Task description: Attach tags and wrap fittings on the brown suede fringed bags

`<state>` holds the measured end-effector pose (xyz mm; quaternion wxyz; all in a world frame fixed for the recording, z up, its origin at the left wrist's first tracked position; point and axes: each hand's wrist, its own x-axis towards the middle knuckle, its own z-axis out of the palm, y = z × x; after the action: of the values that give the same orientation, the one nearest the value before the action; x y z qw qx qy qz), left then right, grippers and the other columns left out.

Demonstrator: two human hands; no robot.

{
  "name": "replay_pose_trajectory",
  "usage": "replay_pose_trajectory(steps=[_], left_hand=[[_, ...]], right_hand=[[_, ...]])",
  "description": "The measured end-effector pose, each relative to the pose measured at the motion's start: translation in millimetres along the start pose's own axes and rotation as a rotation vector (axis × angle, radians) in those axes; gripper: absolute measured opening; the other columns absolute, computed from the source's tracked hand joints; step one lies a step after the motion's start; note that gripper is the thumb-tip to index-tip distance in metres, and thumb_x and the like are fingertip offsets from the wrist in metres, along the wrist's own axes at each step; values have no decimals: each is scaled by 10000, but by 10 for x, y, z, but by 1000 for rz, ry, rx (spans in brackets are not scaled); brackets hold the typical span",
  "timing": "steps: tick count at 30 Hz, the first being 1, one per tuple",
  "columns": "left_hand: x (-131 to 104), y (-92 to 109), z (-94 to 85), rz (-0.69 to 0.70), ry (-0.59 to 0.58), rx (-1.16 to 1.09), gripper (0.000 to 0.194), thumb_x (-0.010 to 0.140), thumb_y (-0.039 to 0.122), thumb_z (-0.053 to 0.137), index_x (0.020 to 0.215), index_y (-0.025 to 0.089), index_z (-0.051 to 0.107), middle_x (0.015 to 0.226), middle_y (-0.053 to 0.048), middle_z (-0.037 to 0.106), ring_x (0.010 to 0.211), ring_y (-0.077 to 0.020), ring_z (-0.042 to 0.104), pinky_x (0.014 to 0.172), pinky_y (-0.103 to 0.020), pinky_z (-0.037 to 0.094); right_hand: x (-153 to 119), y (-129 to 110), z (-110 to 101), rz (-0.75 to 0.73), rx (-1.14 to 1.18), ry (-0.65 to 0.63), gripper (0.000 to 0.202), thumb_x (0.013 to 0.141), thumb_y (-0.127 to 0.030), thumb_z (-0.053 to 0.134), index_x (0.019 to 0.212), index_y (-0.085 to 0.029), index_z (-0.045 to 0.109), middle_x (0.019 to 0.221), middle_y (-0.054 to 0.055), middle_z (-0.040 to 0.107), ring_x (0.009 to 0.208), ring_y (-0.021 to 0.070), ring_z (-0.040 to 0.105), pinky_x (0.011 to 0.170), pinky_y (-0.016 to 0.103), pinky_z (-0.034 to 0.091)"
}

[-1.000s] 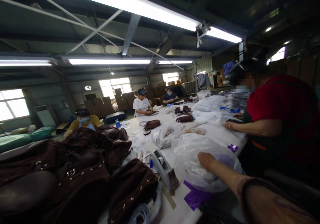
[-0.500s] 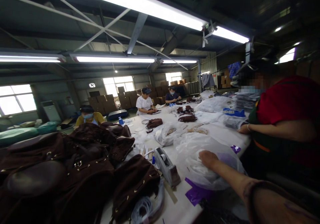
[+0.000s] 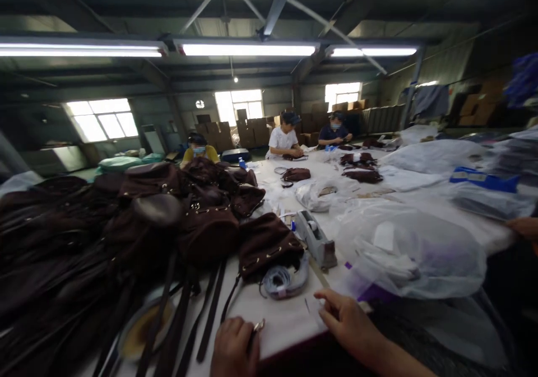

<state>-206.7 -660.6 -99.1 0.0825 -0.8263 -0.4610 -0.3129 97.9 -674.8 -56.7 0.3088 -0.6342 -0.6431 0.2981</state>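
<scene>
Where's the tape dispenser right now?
The dispenser sits just right of centre in the head view, between a brown bag and a plastic bag.

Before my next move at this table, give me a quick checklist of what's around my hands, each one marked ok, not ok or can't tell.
1. Left hand has a hold: ok, its fingers are closed around a dark piece with a metal end.
2. Right hand is free: cannot tell, the fingers are bent and hide the palm.
3. Tape dispenser is upright: ok, it stands beyond the right hand.
4. Clear coil is apart from both hands: ok.
5. Straps are gathered: not ok, several lie spread out left of the left hand.
6. Large plastic bag is open: cannot tell, its mouth is not clear.
</scene>
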Motion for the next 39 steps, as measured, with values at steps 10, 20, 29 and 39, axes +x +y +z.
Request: replay_pose_trajectory(steps=[10, 20, 29, 39], left_hand=[[-37, 144, -149, -134, -117, -43, 108, 872, 145, 560, 797, 219, 586, 815, -57, 574, 830, -237, 529, 766, -390, 417], [-28, 98, -149, -152, -152, -78, 127, 921, 227, 551, 807, 214, 607, 850, -70, 594, 839, -243, 522, 791, -413, 408], [-39, 49, -211, -157, -146, -195, 164, 940, 249, 549, 804, 199, 625, 837, -69, 601, 833, -228, 531, 784, -395, 411], [14, 50, -330, -225, -161, -397, 135, 929, 236, 592, 811, 200, 649, 840, -55, 617, 810, -200, 570, 711, -339, 408]], right_hand=[[231, -323, 560, 15, 162, -391, 557, 874, -406, 511, 1338, -105, 569, 865, 65, 738, 705, 198, 654, 673, 317, 498], [176, -367, 768, -242, -308, -325, 457, 750, -93, 557, 1174, -203, 687, 1079, 97, 677, 1010, 232, 619, 928, 333, 447], [244, -416, 634, -323, -296, -238, 93, 722, -109, 631, 739, -196, 659, 870, 39, 677, 902, 216, 602, 822, 325, 427], [257, -553, 628, -288, -107, -254, 171, 844, -263, 531, 808, -201, 685, 846, 47, 713, 857, 215, 646, 828, 338, 488]])
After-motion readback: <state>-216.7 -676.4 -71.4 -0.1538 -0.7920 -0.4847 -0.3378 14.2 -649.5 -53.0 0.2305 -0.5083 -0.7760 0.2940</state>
